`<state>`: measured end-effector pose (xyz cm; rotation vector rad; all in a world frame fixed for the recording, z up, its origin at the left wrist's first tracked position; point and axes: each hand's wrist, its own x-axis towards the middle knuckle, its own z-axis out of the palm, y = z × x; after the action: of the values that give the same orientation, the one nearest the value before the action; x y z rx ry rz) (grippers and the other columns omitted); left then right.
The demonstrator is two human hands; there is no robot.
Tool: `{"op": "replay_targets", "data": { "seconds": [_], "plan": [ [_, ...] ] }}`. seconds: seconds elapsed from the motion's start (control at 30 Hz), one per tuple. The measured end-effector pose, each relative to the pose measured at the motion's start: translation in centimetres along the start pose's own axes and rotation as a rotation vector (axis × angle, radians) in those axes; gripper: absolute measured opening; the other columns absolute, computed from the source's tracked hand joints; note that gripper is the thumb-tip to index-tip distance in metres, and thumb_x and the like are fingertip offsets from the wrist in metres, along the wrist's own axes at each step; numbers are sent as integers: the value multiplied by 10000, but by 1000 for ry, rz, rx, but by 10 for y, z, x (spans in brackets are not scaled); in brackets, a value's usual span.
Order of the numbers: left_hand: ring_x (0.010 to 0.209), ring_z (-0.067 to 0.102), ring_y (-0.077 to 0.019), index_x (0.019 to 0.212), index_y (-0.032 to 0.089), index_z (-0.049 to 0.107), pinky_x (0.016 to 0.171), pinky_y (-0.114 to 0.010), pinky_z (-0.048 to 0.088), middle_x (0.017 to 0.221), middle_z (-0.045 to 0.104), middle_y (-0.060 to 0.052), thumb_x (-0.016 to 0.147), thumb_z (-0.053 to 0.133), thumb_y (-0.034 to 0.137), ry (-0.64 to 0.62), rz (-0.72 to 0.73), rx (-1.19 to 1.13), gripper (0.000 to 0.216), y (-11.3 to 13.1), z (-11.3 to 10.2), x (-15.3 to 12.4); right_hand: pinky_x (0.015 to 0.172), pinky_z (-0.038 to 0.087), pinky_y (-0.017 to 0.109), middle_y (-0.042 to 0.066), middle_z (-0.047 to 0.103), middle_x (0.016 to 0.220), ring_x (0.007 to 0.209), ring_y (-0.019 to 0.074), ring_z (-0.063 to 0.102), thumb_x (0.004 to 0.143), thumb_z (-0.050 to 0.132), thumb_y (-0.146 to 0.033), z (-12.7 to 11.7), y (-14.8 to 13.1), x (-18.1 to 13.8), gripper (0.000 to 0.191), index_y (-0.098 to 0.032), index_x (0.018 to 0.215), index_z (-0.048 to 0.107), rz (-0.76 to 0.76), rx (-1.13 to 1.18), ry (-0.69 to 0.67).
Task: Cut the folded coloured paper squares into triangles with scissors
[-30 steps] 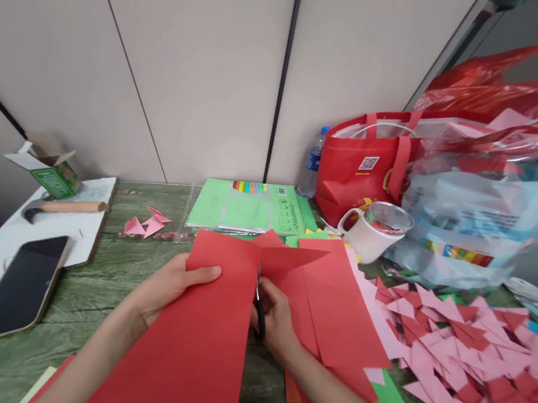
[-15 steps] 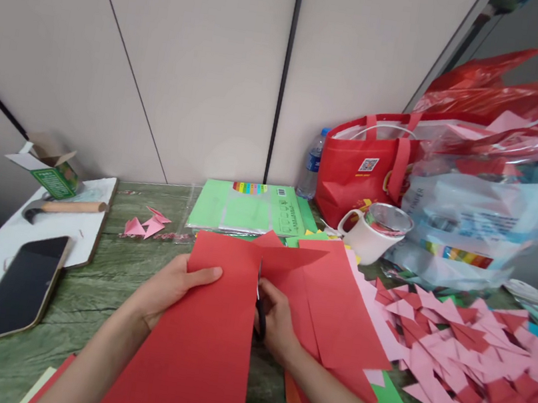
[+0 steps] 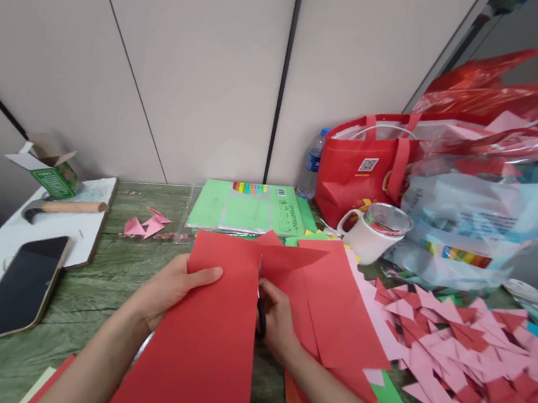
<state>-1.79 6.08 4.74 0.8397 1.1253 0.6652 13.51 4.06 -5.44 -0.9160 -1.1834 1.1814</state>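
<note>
My left hand (image 3: 180,286) pinches the upper left edge of a large sheet of red paper (image 3: 206,354), thumb on top. Closed around black-handled scissors (image 3: 260,311), my right hand (image 3: 276,317) is at the sheet's right side. The blades point away from me and sit in a cut near the far end; a red strip right of the cut bends outward. Under and beyond my right hand lie more red sheets (image 3: 341,307). The finger loops are partly hidden by my fingers.
Folded pink and red paper pieces (image 3: 469,352) heap at right. Behind stand a white mug (image 3: 369,240), a red bag (image 3: 355,167) and a bottle (image 3: 311,167). A green paper pack (image 3: 242,211) lies at the wall. Left are a phone (image 3: 21,286) and a wooden-handled tool (image 3: 76,206).
The near end of the red sheet has swung slightly right, baring a bright spot beside my left wrist. Both hands and the scissors stay almost where they were.
</note>
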Motion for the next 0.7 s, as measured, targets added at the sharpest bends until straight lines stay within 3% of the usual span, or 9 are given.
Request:
{"op": "replay_targets", "data": {
  "seconds": [0.7],
  "plan": [
    [583, 628, -168, 839, 139, 608, 555, -263, 492, 796, 689, -89, 674, 646, 291, -29, 11, -6, 228, -1, -2, 1, 461, 369, 210, -36, 470, 491, 479, 98, 425, 646, 537, -213, 2, -5, -1, 64, -179, 605, 501, 11, -12, 39]
  ]
}}
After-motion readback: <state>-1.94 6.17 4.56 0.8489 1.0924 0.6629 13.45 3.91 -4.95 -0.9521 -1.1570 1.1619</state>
